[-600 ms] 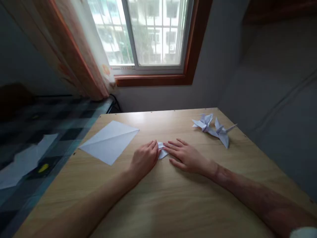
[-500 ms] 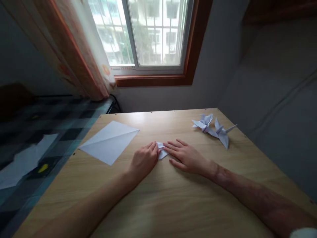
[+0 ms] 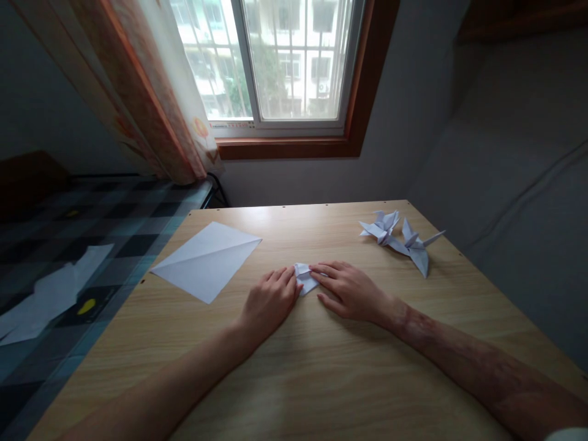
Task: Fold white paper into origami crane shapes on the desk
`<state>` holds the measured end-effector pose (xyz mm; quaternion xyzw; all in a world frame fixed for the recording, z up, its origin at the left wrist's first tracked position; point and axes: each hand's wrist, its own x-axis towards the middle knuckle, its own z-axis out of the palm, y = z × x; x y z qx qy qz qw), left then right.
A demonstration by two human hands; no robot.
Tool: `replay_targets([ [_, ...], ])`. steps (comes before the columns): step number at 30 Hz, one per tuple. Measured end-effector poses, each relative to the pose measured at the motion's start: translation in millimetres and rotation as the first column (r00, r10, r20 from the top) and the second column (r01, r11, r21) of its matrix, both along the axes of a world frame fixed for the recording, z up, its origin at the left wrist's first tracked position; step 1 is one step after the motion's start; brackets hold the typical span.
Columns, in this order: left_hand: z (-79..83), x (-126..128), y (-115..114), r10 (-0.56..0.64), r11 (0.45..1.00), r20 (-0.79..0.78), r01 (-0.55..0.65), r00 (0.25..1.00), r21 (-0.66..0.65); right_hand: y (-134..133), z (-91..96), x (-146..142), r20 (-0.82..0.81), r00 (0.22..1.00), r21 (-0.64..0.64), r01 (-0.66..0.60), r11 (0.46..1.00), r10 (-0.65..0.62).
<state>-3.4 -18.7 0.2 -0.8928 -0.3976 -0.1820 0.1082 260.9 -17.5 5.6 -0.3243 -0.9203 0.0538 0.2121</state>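
A small piece of folded white paper [image 3: 307,283] lies on the wooden table between my hands. My left hand [image 3: 273,298] is closed at its left edge, fingers bent and together, with the thumb against the paper. From the other side, my right hand [image 3: 349,290] lies with its fingers stretched out and slightly spread, the fingertips resting on the paper's right part. Both hands hide some of the folds.
A creased square sheet [image 3: 206,260] lies at the table's left. Folded paper cranes [image 3: 416,245] stand at the back right, near the table edge. More paper [image 3: 57,291] rests on the checked bed to the left. A window [image 3: 298,61] is ahead.
The folded paper shows more between my hands, as the left fingers have shifted slightly off it. My right fingers still rest on it. The whole view has moved slightly.
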Motion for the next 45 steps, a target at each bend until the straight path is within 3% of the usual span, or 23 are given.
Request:
replay_targets([
  [5,9.2,-5,7,-0.021,0.995,0.112,0.032,0.994,-0.099,-2,-3.0,2,-0.134,0.991,-0.053,0.025,0.998,-0.032],
  [10,8.0,-8,15,-0.087,0.963,0.251,0.146,0.964,-0.225,1,-8.2,5,-0.308,0.939,-0.172,0.104,0.98,-0.154],
  [15,7.1,-6,18,-0.22,0.911,0.246,0.289,0.944,-0.293,13,-9.6,7,-0.343,0.917,-0.204,0.138,0.969,-0.203],
  [20,10.4,-5,18,-0.303,0.901,0.221,0.354,0.927,-0.25,16,-11.5,9,-0.252,0.958,-0.177,0.095,0.98,-0.138],
  [25,9.0,-7,16,-0.372,0.906,0.158,0.395,0.915,-0.155,14,-10.6,8,-0.293,0.946,-0.208,0.077,0.975,-0.137],
  [28,5.9,-7,14,-0.327,0.931,0.141,0.345,0.934,-0.124,15,-8.6,8,-0.367,0.917,-0.261,0.058,0.964,-0.154],
  [35,6.0,0,16,-0.083,0.977,0.199,0.119,0.976,-0.179,14,-5.2,7,-0.47,0.849,-0.411,0.031,0.911,-0.241],
  [41,9.2,1,17,-0.188,0.916,0.297,0.276,0.936,-0.29,16,-5.5,4,-0.433,0.85,-0.425,0.103,0.899,-0.302],
  [45,10.3,0,17,-0.189,0.886,0.317,0.301,0.929,-0.352,19,-10.0,6,-0.401,0.857,-0.411,0.147,0.9,-0.323],
])
